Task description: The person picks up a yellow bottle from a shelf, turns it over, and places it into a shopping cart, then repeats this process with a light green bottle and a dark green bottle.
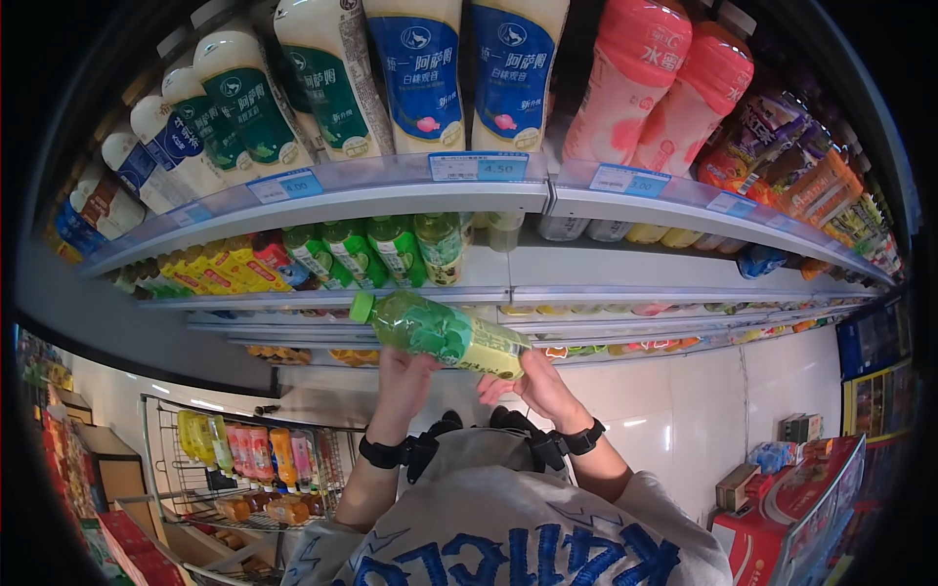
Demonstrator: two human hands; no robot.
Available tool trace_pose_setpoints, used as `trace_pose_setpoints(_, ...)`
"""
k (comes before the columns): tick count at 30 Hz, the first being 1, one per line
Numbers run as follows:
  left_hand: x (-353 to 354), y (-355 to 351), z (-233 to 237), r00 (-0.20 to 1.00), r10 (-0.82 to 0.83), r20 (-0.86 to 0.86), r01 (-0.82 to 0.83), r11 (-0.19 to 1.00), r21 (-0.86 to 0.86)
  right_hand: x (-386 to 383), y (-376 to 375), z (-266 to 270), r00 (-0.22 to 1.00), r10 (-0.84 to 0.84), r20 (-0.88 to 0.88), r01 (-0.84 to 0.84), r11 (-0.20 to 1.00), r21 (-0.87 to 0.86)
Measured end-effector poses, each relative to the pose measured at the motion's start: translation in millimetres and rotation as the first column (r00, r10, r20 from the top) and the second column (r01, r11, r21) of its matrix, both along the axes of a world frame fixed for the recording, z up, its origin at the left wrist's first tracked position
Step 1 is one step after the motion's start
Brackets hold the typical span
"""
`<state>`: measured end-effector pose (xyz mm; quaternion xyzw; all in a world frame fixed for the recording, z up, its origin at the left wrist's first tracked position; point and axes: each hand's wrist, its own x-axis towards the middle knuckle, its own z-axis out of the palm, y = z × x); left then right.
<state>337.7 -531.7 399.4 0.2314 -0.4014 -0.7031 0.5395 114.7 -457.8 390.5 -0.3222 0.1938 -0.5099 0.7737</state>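
Note:
A green drink bottle (445, 335) lies nearly level across my two hands in front of the shelves, its green cap at the left. My left hand (403, 376) grips it from below near the capped half, fingers partly hidden behind it. At the base end my right hand (539, 384) holds it, thumb against the label side and some fingers curled underneath. Just beyond it, several similar green-labelled bottles (389, 249) stand on the second shelf, beside a bottle with a paler label (440, 246).
The top shelf edge (362, 200) carries price tags and large white, blue, green and pink bottles (635, 88). At lower left stands a wire cart (186, 488) with several drinks. A red display box (782, 508) is at lower right, on the pale tiled floor (645, 430).

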Motion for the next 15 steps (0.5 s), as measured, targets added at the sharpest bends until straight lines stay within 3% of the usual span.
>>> trace_pose_setpoints(2, 0, 1, 5, 1.0, 0.028, -0.009, -0.029, 0.995, -0.096, 4, 3, 7, 0.996, -0.013, -0.084, 0.01, 0.999, -0.034)
trace_pose_setpoints(4, 2, 3, 10, 0.999, 0.014, 0.05, -0.007, 0.991, -0.131, 15, 8, 25, 0.978, -0.174, 0.112, 0.182, 0.981, -0.063)
trace_pose_setpoints(8, 5, 2, 6, 0.993, -0.097, 0.065, 0.099, 0.995, -0.024, 13, 8, 35, 0.965, -0.262, 0.025, 0.263, 0.954, -0.146)
trace_pose_setpoints(10, -6, 8, 19, 0.997, -0.043, -0.062, 0.047, 0.997, 0.06, 13, 9, 45, 0.865, -0.373, -0.335, 0.323, 0.926, -0.195)
trace_pose_setpoints(11, -4, 6, 12, 0.997, -0.044, -0.062, 0.048, 0.997, 0.06, 13, 8, 43, 0.865, -0.373, -0.335, 0.324, 0.926, -0.194)
trace_pose_setpoints(13, 1, 0, -2, 0.966, -0.152, -0.209, 0.183, 0.973, 0.139, 12, 5, 39, 0.779, -0.47, -0.415, 0.298, 0.86, -0.415)
trace_pose_setpoints(14, 2, -2, -7, 0.965, -0.157, -0.209, 0.187, 0.974, 0.132, 12, 2, 40, 0.777, -0.475, -0.412, 0.3, 0.856, -0.421)
trace_pose_setpoints(15, 1, 0, -5, 0.967, -0.152, -0.207, 0.179, 0.977, 0.119, 13, 2, 41, 0.901, -0.375, -0.218, 0.311, 0.909, -0.276)
